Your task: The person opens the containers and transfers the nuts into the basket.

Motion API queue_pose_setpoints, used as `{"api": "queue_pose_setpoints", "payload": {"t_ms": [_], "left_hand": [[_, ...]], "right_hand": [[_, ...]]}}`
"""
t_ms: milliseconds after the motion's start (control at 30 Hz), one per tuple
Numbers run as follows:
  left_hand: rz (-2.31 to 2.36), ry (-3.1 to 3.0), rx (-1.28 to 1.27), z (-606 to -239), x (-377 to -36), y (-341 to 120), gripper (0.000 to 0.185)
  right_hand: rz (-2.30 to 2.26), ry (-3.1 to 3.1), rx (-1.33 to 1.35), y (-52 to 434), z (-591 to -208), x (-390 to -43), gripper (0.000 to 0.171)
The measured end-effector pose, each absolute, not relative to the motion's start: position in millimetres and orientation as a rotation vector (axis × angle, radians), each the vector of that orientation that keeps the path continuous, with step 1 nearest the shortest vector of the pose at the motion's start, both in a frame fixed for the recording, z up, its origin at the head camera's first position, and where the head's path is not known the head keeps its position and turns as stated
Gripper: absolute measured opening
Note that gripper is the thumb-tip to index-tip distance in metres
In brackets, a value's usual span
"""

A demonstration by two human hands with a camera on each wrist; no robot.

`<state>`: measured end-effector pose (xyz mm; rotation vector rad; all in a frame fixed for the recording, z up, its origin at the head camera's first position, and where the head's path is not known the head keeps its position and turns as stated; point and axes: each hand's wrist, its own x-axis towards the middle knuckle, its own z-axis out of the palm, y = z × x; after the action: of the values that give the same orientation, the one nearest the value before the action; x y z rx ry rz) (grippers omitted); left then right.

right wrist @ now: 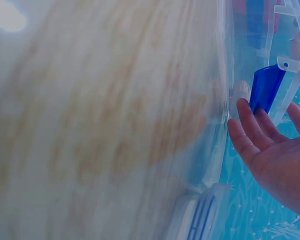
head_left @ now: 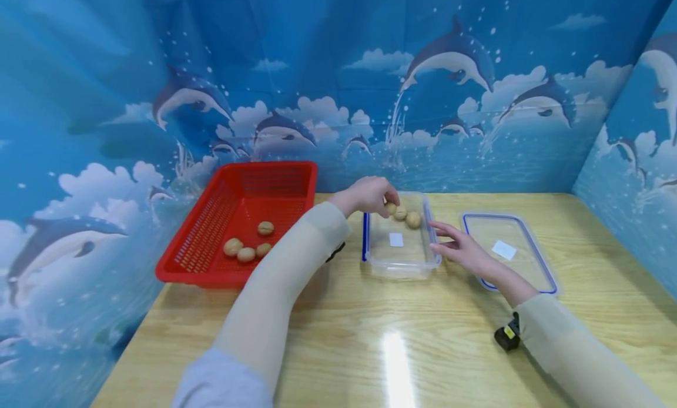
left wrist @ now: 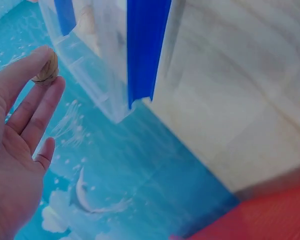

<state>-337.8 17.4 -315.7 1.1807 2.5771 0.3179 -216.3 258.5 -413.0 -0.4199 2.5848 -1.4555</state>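
Up close, the left hand (head_left: 367, 195) reaches over the far end of a clear plastic container (head_left: 398, 260), its grip pinched round a small walnut (head_left: 391, 208) at the fingertips; the left wrist view shows that ridged, tan shell (left wrist: 46, 68) caught between thumb tip and forefinger, the other fingers (left wrist: 40, 117) loose and straight. Two more walnuts (head_left: 408, 217), round and wrinkled, lie together on the container's floor at its far end, just beside the one held. The container is a shallow rectangular tub with thin see-through walls, rounded corners, a blue clip (head_left: 365, 236) down its left side and a pale square label showing through its base.

On the other side, the right hand (head_left: 461, 248) lies flat and low, fingers straight, grip wide and holding nothing, with its fingertips touching or just short of the tub's right wall; I cannot tell which. In the right wrist view the fingers (right wrist: 250, 131) lie near another blue clip (right wrist: 266, 88).

Beside that hand lies the flat, clear lid (head_left: 520, 237), edged in blue, with a white label on it. Left of the tub stands a red plastic basket (head_left: 208, 228) with perforated, sloping walls, and four walnuts (head_left: 246, 247) on its floor. Everything sits on a pale, glossy wood-grain bench (head_left: 338, 337).
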Motion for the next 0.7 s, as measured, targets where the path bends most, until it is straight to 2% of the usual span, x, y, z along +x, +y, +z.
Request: {"api": "queue_pose_setpoints", "payload": {"t_ms": [400,700], "left_hand": [[0.555,2.488,1.241,-284,-329,-15,0.033],[0.608,2.511,1.144,-274,-319,-53,0.033]], "right_hand": [[-1.462,2.582,-0.436,258,-414,-216,0.06],[-1.434,2.588,-0.426,260,-414,-218,0.062]]}}
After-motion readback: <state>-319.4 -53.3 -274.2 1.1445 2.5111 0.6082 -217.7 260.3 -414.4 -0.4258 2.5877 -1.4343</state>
